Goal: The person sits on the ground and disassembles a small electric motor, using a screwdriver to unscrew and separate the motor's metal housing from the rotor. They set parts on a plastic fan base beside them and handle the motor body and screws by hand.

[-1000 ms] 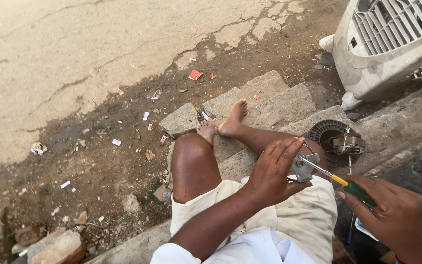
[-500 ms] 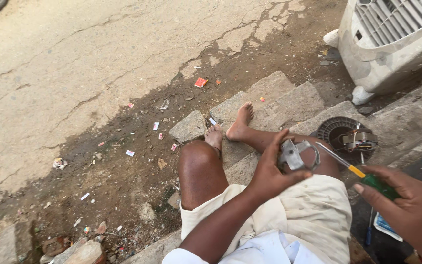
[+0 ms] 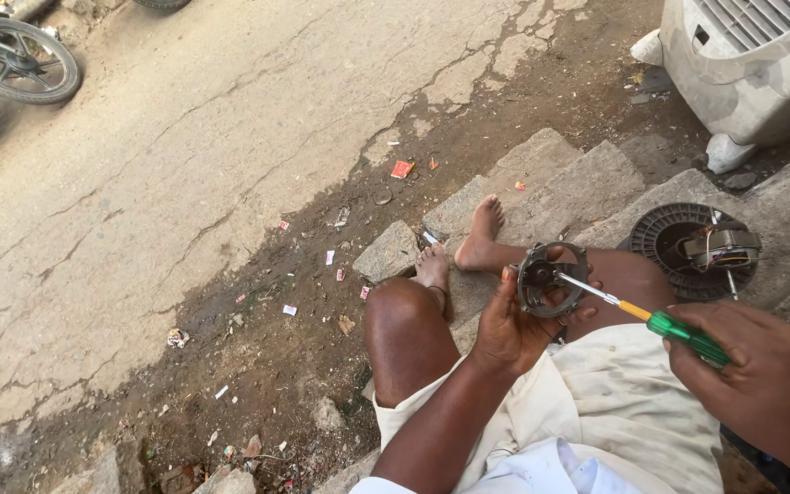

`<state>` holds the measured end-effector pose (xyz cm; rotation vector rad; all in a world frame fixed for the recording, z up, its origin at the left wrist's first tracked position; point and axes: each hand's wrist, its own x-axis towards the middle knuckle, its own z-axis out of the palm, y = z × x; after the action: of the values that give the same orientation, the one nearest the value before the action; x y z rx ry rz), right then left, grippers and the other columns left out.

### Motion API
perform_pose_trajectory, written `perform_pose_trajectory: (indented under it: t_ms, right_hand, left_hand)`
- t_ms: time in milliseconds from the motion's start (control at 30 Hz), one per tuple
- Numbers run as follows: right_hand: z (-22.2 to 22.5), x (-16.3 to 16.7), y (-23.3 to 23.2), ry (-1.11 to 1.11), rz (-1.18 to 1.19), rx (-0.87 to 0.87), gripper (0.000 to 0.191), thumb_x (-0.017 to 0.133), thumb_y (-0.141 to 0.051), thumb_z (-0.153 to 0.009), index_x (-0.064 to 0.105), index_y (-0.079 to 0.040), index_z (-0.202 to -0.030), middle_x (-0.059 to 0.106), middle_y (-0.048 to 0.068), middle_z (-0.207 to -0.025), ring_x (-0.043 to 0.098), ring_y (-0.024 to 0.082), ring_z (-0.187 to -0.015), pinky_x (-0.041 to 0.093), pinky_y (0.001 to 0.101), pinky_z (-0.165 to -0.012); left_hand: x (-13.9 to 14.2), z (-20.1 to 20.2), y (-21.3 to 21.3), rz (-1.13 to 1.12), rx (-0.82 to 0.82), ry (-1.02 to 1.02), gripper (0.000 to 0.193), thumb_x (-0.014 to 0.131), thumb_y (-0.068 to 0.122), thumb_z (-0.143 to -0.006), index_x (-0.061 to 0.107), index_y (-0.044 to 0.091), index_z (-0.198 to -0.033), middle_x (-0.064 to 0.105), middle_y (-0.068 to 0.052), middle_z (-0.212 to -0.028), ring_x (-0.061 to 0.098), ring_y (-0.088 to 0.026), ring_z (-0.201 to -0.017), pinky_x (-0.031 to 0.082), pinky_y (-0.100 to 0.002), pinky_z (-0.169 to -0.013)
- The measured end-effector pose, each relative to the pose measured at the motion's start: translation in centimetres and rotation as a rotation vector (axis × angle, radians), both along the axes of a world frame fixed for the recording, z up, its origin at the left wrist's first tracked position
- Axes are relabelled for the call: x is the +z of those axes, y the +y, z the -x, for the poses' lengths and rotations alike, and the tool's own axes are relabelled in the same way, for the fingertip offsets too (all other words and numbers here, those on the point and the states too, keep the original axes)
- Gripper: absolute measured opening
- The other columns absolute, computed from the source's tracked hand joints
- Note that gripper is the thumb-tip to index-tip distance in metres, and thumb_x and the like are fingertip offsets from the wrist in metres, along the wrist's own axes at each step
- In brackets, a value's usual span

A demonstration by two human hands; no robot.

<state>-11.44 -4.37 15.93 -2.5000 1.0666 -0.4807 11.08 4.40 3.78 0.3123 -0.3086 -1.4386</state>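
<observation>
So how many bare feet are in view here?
2. Both lie on the stone steps in front of the person: one foot farther out on a slab, the other foot nearer, beside the knee and partly hidden by it.

Dull grey metal ring part, green-and-yellow-handled screwdriver with silver shaft at right, black ribbed fan wheel, off-white cooler casing upper right, cream shorts, red scrap on brown dirt, pale cracked road.
</observation>
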Motion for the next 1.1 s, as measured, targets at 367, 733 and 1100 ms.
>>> perform_pose_trajectory:
  t_ms: [367, 733, 1100]
  right_hand:
    - [-0.9, 1.0, 0.0, 0.050, -0.058, -0.022, 0.032, 0.078, -0.022, -0.079, 0.077, -0.009, -0.109, 0.077, 0.007, -0.097, 0.077, 0.020, -0.081, 0.060, 0.0312, -0.068]
    - [-1.1, 1.5, -0.2, 0.066, -0.029, 0.036, 0.034, 0.077, -0.025, -0.079, 0.075, -0.010, -0.110, 0.077, 0.005, -0.096, 0.077, 0.020, -0.084, 0.060, 0.0317, -0.069]
    - [-2.0, 2.2, -1.5, 0.321, -0.309, -0.127, 0.033, 0.076, -0.038, -0.088, 0.074, -0.017, -0.114, 0.077, 0.006, -0.085, 0.077, 0.022, -0.078, 0.061, 0.0366, -0.072]
  left_hand:
    - [0.6, 0.0, 0.1, 0.014, -0.002, -0.026, 0.078, 0.041, 0.062, -0.109, 0.036, 0.006, -0.164, 0.055, -0.017, -0.152, 0.051, -0.040, -0.143, 0.043, -0.057, -0.118]
    - [0.5, 0.0, 0.1, 0.019, 0.003, -0.036, 0.078, 0.044, 0.062, -0.110, 0.038, 0.006, -0.164, 0.058, -0.017, -0.146, 0.052, -0.041, -0.143, 0.044, -0.056, -0.118]
    - [-1.2, -0.2, 0.3, 0.036, 0.081, -0.168, 0.067, 0.059, 0.049, -0.114, 0.046, 0.001, -0.158, 0.061, -0.005, -0.117, 0.063, -0.017, -0.116, 0.053, -0.057, -0.115]
